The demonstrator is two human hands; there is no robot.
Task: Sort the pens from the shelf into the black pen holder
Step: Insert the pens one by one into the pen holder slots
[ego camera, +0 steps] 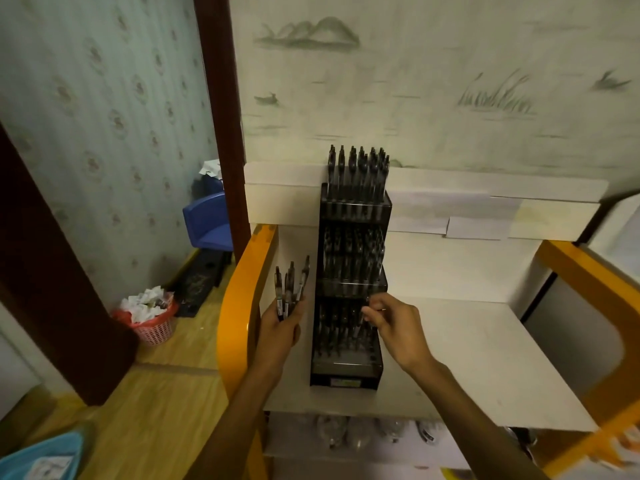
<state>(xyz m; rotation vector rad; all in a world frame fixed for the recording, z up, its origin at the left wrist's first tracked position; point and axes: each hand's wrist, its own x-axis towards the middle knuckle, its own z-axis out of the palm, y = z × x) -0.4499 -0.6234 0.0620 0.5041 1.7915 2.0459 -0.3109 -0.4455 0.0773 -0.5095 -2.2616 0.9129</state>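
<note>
White shelf [467,358]: left grip [282,327] clenches pens [289,292]; right grip [391,320] pinches pen at holder [346,372].

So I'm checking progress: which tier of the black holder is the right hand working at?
The bottom tier: the right hand pinches a pen at its right side; the middle and top tiers sit higher, untouched.

Two bare forearms entering from the bottom edge, no sleeves in view, left hand [282,329] and right hand [398,327] without gloves, no rings, watch or bands visible on fingers or wrists, slim wrists, short nails
</note>
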